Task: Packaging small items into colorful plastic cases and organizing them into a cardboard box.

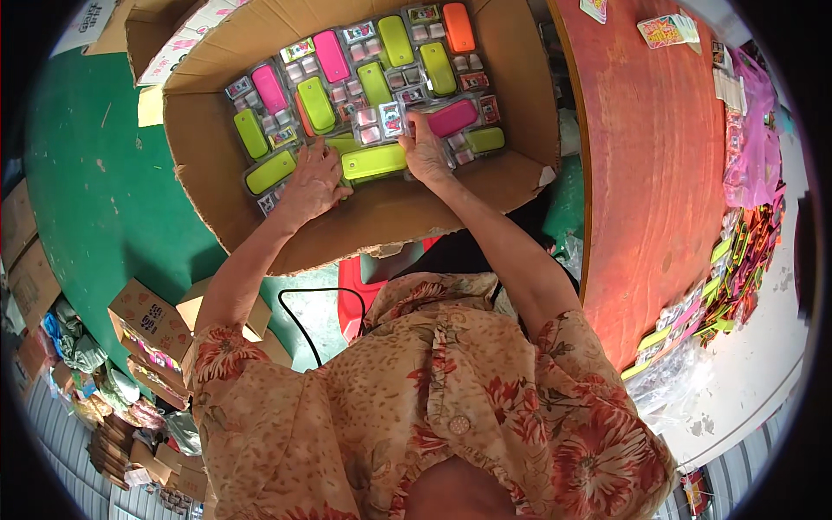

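A clear blister pack (374, 162) holds a long yellow-green case, small pale pink blocks and a printed card. My right hand (425, 154) grips its right end, thumb and fingers closed on the clear edge. At the pack's left end is my left hand (314, 180), fingers bent down and pressed together among the packs; what they hold is hidden. Similar packs fill the cardboard box (195, 173) under both hands, including a pink case (331, 56), an orange case (458, 28), a magenta case (452, 117) and several yellow-green ones.
On the right, a reddish table (654, 165) comes close to the box. A purple plastic bag (756, 130) and a heap of bright packs (737, 277) lie beyond it. Small cartons (152, 321) stand at lower left on the green floor (95, 191). A red stool (351, 303) is below the box.
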Demonstrator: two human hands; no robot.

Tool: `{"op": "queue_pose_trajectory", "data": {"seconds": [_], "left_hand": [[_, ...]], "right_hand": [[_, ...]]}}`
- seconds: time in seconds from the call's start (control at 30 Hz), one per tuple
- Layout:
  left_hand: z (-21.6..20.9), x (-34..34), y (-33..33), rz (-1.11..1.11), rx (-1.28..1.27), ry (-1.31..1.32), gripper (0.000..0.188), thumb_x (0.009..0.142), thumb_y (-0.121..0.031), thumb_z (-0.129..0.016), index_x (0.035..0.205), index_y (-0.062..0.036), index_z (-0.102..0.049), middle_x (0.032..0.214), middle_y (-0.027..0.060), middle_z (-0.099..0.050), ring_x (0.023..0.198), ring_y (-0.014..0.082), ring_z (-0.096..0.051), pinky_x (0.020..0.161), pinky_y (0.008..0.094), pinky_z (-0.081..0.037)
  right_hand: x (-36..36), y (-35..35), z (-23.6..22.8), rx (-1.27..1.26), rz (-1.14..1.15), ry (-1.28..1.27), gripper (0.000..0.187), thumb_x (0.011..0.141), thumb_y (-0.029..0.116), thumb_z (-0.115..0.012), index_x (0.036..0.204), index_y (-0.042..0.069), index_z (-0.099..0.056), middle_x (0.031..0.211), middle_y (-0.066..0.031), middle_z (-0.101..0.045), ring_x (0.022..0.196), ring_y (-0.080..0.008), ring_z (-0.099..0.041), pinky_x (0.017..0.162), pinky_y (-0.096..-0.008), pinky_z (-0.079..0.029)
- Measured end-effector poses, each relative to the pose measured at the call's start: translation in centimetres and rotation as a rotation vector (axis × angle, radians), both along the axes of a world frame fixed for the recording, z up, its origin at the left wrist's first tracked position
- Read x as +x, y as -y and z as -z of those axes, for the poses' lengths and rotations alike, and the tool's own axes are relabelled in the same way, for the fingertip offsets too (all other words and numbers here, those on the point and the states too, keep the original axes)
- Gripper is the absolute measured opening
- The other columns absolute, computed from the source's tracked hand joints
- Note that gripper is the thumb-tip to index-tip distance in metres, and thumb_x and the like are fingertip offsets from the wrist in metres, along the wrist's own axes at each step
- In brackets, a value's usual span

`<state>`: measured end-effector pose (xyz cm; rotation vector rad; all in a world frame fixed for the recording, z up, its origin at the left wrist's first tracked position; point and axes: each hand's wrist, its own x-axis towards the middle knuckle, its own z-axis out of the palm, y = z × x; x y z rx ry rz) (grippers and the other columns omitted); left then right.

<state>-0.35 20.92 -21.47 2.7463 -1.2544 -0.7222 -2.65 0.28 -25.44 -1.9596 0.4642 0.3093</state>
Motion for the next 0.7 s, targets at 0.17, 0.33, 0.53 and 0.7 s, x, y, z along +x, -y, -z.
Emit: {"op": "queue_pose_trajectory", "data": {"seconds": [0.17,0.33,0.53,0.7], "left_hand": [[0.0,0.9,-0.6,0.114,-0.024,-0.017,0.048,0.072,-0.038,-0.056,0.101,0.0011,-0.053,0.112,0.0130,-0.043,0.116,0.0346,-0.028,0.093,0.0490,-0.026],[-0.7,1.5,0.3,0.190,0.058,-0.072,0.051,0.069,-0.038,-0.059,0.101,0.0018,-0.052,0.115,0.0120,-0.041,0.114,0.0348,-0.029,0.091,0.0452,-0.029],[0.0,1.0,-0.1,0.205,0.039,0.006,0.051,0.069,-0.042,-0.057,0.094,0.0022,-0.057,0.112,0.0127,-0.044,0.113,0.0357,-0.030,0.090,0.0449,-0.029],[0.0,1.0,0.1,0.211,0.033,0.003,0.049,0.070,-0.044,-0.055,0.091,0.0010,-0.059,0.113,0.0134,-0.043,0.113,0.0361,-0.029,0.089,0.0467,-0.030]], "right_hand": [[-0.4,-0.7,1.0,-0.078,-0.027,0.012,0.034,0.075,0.007,-0.053,0.106,0.005,-0.039,0.082,-0.0202,-0.056,0.081,-0.0375,-0.053,0.067,-0.0428,-0.040],[-0.7,-0.4,0.4,-0.227,-0.133,0.029,0.028,0.073,0.006,-0.047,0.098,-0.002,-0.037,0.072,-0.0233,-0.054,0.073,-0.0407,-0.052,0.062,-0.0473,-0.039],[-1.0,-1.1,0.9,-0.418,-0.228,0.091,0.030,0.069,0.007,-0.046,0.096,-0.003,-0.039,0.066,-0.0184,-0.056,0.062,-0.0341,-0.056,0.053,-0.0394,-0.045],[-1.4,-1.7,1.0,-0.685,-0.334,0.142,0.034,0.069,0.009,-0.050,0.098,-0.006,-0.042,0.064,-0.0132,-0.057,0.060,-0.0251,-0.059,0.050,-0.0350,-0.047]]}}
